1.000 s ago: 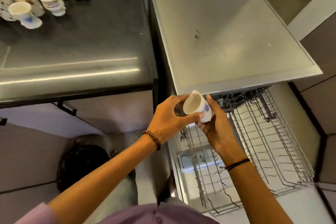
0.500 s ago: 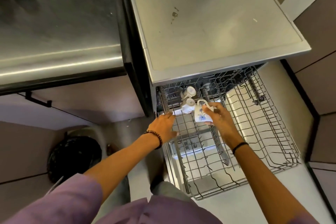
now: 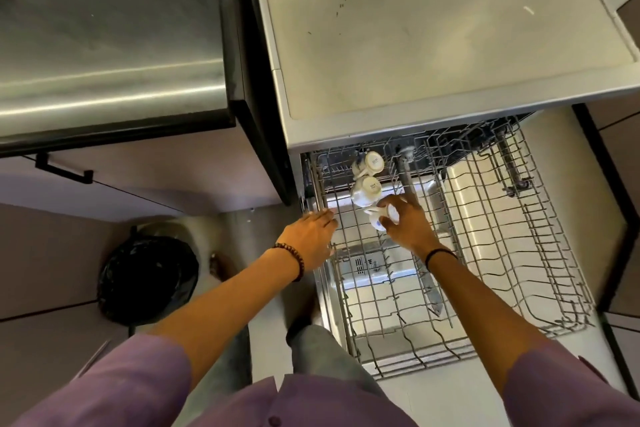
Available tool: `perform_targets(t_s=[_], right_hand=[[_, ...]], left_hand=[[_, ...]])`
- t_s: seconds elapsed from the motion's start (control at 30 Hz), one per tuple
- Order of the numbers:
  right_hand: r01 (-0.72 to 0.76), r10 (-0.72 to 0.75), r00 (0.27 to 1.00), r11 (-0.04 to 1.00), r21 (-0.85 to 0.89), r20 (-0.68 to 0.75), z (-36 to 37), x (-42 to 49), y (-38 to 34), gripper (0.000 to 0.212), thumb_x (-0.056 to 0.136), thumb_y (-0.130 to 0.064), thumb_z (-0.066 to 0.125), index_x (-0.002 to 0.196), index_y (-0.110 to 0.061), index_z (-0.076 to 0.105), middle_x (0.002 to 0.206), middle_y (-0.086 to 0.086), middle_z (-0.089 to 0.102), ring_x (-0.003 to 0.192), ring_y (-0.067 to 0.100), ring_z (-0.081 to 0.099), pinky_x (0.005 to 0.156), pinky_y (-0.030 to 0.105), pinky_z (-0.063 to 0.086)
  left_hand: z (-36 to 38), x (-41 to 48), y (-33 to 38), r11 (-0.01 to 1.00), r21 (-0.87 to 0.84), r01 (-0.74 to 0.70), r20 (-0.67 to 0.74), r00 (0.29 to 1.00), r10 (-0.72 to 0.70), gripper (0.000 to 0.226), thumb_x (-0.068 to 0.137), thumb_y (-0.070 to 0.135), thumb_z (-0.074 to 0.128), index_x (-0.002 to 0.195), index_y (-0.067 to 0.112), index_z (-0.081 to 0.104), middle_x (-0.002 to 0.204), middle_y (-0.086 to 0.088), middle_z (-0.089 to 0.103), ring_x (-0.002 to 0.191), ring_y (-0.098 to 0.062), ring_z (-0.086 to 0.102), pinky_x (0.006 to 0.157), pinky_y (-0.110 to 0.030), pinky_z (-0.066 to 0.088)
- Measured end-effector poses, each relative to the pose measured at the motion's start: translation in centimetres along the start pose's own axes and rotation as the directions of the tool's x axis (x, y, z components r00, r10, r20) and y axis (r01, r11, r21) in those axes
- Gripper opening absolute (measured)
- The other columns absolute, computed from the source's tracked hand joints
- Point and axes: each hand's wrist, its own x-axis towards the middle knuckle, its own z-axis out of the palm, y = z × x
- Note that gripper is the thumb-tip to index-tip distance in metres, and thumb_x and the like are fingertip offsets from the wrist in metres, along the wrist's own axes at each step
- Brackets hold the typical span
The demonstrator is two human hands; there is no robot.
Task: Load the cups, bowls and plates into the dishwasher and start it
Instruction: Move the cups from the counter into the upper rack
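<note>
The dishwasher (image 3: 433,45) is open, its wire upper rack (image 3: 502,253) pulled out toward me. Two white cups (image 3: 367,177) stand upside down in a row at the rack's far left. My right hand (image 3: 407,222) grips a third white cup with a blue print (image 3: 381,217), held tilted over the rack just in front of those two. My left hand (image 3: 311,236) rests with straight fingers on the rack's left rail. Below the rack the inside of the lowered door shows through the wires.
A steel counter (image 3: 110,45) runs along the left of the dishwasher. A bin with a black bag (image 3: 147,277) stands on the floor to the lower left. The rack's right and near sections hold nothing. My legs stand against the door's left edge.
The view tilted down from the counter to the rack. My right hand carried the cup down into the rack beside the two others, and my left hand let go and moved to the rail.
</note>
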Motion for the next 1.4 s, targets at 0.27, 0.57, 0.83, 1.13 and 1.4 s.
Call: perform_targets(t_s=[0.27,0.57,0.83,1.13,1.4], right_hand=[[0.038,-0.037,0.999,0.999,0.038,-0.037,2.4,0.5,1.8,0.036,0.081,-0.005,0.072,0.116,-0.011,0.066,0.126,0.020,0.052,0.113,0.040,0.051,0.096,0.037,0.045],[0.035,-0.034,0.999,0.997,0.063,-0.022,3.6,0.3,1.3,0.040,0.084,-0.008,0.074,0.122,-0.008,0.063,0.128,0.020,0.052,0.111,0.035,0.056,0.089,0.025,0.036],[-0.079,0.108,0.975,0.985,0.151,-0.194,4.6,-0.5,0.1,0.049,0.083,-0.008,0.076,0.121,0.005,0.047,0.120,0.022,0.052,0.101,0.029,0.055,0.081,0.032,0.048],[0.051,-0.046,0.992,0.998,0.034,-0.118,5.9,-1.2,0.4,0.048,0.086,-0.004,0.068,0.132,-0.003,0.056,0.139,0.014,0.054,0.111,0.035,0.062,0.093,0.034,0.051],[-0.060,0.067,0.984,0.997,0.044,-0.163,5.6,-2.2,-1.5,0.041,0.086,-0.009,0.070,0.123,0.002,0.056,0.120,0.019,0.062,0.105,0.037,0.062,0.087,0.041,0.055]], left_hand=[[0.5,0.0,-0.9,1.000,-0.030,-0.006,0.022,1.000,0.006,0.062,0.099,0.020,0.042,0.153,0.015,0.011,0.161,-0.002,0.004,0.148,-0.016,0.004,0.118,-0.031,0.007],[0.1,0.0,-1.0,0.997,-0.068,0.032,0.075,0.997,-0.027,0.064,0.097,0.017,0.048,0.153,0.020,0.015,0.162,0.002,0.003,0.148,-0.019,0.010,0.116,-0.038,0.026],[0.0,-0.3,-1.3,0.996,-0.084,0.023,0.077,0.997,-0.016,0.062,0.096,0.011,0.047,0.152,0.019,0.020,0.162,0.002,0.004,0.147,-0.022,0.014,0.112,-0.041,0.033],[0.9,-0.3,-1.5,0.993,-0.114,0.026,0.060,0.998,-0.019,0.065,0.093,0.006,0.049,0.151,0.019,0.022,0.162,0.003,0.002,0.147,-0.020,0.013,0.108,-0.043,0.040],[0.7,-0.5,-1.5,0.990,-0.143,0.001,0.053,0.999,0.007,0.065,0.094,0.015,0.051,0.151,0.017,0.020,0.162,0.000,0.003,0.148,-0.018,0.011,0.109,-0.039,0.037]])
